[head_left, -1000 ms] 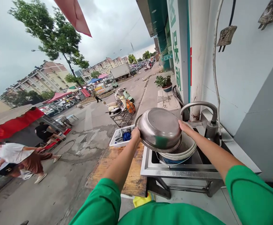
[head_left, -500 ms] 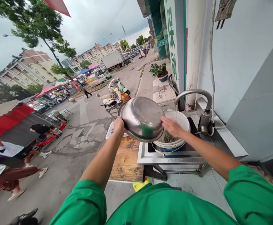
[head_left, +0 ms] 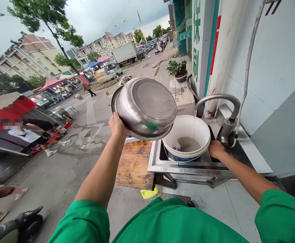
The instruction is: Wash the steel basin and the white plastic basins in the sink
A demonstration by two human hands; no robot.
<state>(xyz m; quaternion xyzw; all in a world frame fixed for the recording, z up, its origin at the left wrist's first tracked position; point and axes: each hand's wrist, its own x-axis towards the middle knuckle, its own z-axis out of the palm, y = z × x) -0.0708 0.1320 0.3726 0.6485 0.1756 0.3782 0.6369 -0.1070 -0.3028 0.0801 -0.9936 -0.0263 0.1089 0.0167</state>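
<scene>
My left hand [head_left: 117, 125] grips the rim of a large stainless steel basin [head_left: 151, 101]. The basin is tilted with its underside toward me, so its inside is hidden. To its right, a white bucket [head_left: 205, 133] with dark, murky water at the bottom stands in a metal sink [head_left: 154, 162]. A curved steel faucet [head_left: 218, 97] reaches over the bucket, and a thin stream of water falls from its spout. Beside the bucket, my right hand [head_left: 217, 149] is closed at the base of the faucet, covering the small handle there.
A wooden tabletop [head_left: 134, 165] adjoins the sink's left side. Below it is a yellow container [head_left: 150, 193]. A potted plant [head_left: 178, 71] sits on a pale box behind the sink. A wall is at right; on the street are people, stalls and a dark scooter [head_left: 16, 224].
My right hand has left the basin's right side and moved right and down to the faucet handle. My left hand has lifted the basin up and left, uncovering more of the bucket.
</scene>
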